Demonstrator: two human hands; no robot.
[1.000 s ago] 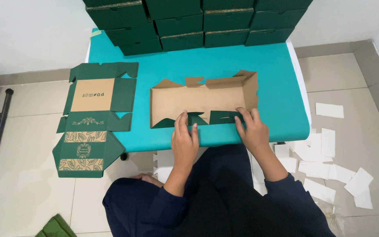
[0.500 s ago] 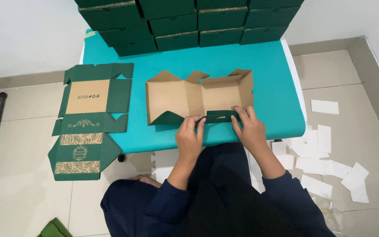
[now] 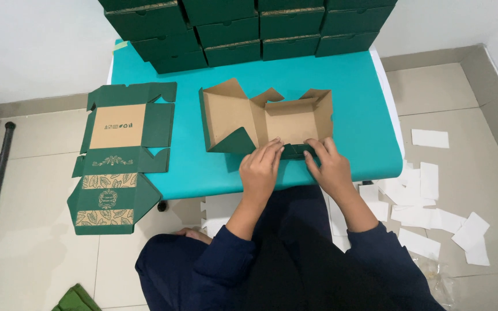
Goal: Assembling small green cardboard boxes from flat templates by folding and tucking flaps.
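Currently the fingers of both hands are pressed down together on the near wall of the half-formed box, just below frame centre: the left hand has its fingertips bunched flat on the green flap at the wall's middle, and the right hand curls its fingers over the same green strip, thumb underneath as far as can be told, so the wall is pinched rather than merely touched. The box sits on the teal table, brown kraft inside facing up, its right and far walls already standing, its left panel splayed open with a green triangular flap lying low at the left corner. Judgement on technique: the near wall should be rolled over along its score line evenly, both hands pushing at once so the fold does not skew; the tabs need to meet their slots in the floor before pressure goes on, or the card will crease off-line. Keeping the base flat on the table with the heels of the hands should stop the box sliding toward the edge, which is close to the wrists. Outward, a flat unfolded blank in green with leaf print overhangs the table's left edge, finished green boxes are stacked along the top of the frame, and white paper scraps litter the tiled floor at lower right.
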